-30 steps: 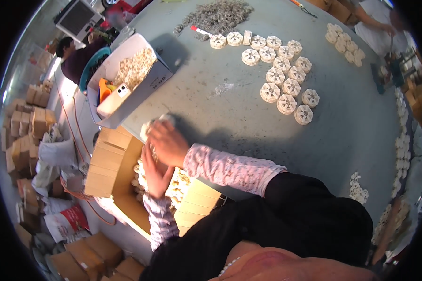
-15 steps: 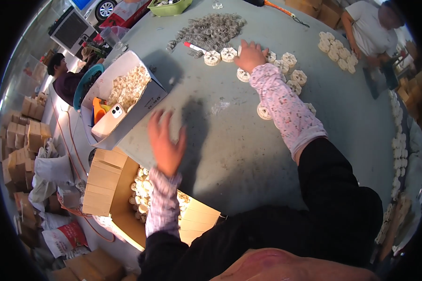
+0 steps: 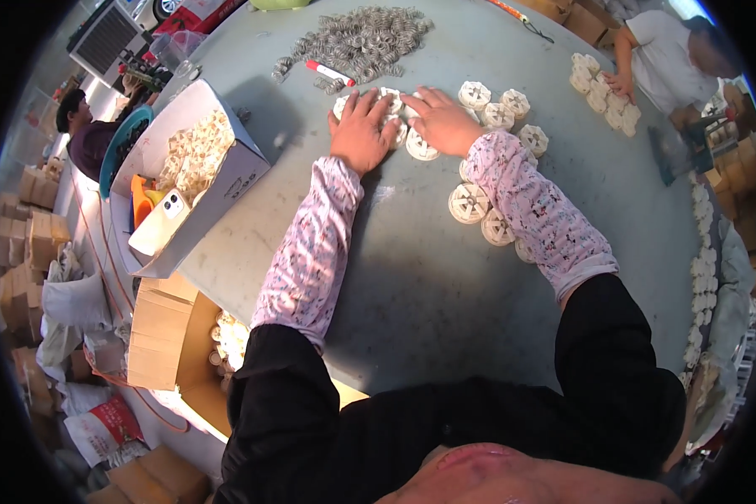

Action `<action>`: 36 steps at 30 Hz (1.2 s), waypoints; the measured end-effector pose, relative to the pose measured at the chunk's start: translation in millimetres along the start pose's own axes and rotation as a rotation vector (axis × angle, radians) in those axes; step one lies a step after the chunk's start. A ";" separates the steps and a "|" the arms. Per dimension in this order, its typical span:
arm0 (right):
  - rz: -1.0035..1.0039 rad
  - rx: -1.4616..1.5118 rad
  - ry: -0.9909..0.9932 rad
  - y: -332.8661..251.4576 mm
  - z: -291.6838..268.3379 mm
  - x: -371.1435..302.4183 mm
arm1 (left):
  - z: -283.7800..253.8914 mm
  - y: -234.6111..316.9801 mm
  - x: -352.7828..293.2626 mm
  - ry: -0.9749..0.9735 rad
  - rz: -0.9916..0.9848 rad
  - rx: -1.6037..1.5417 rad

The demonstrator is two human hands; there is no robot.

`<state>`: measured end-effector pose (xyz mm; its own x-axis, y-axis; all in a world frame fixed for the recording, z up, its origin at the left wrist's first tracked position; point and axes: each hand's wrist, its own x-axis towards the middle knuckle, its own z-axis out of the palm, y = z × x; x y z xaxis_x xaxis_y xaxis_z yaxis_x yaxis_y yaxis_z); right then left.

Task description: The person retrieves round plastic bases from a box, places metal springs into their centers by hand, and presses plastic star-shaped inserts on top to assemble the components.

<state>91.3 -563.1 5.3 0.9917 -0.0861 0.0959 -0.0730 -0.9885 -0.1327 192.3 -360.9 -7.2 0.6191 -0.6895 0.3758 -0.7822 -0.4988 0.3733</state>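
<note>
Side by side at the far middle of the table, my two hands rest on round off-white plastic wheel-like pieces. My left hand lies over the left end of this group, fingers spread, hiding most of the pieces under it. The right hand reaches in from the right with its fingers stretched flat onto neighbouring pieces. More of the same pieces lie right of it, and another cluster lies nearer me, partly behind my right forearm.
Beyond the hands are a red-and-white marker and a heap of metal springs. At left, a white box holds small cream parts and a phone; below it stands a cardboard carton. A co-worker handles similar pieces at far right.
My left hand has moved from above the table's left side, near the boxes, far and right onto the pieces. The right hand has shifted slightly left and nearer, still on the pieces.
</note>
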 end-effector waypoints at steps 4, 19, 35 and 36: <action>-0.306 0.133 0.036 -55.9 -5.5 -35.4 | -42.7 10.6 -88.2 -0.030 -0.059 -0.009; -0.097 0.632 0.183 -172.9 -30.6 -205.4 | -109.9 138.7 -233.2 0.189 -0.146 0.039; 0.157 0.094 0.446 10.5 -39.7 -334.2 | -167.1 -17.2 -321.2 0.056 -0.651 0.512; 0.189 0.069 0.459 18.7 -39.4 -340.2 | -181.0 -40.3 -346.3 0.016 -0.690 0.585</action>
<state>-251.5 -557.2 9.0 0.8115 -0.3245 0.4859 -0.2247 -0.9410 -0.2531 22.1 -7.0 1.2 0.9612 -0.1332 0.2416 -0.1447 -0.9890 0.0305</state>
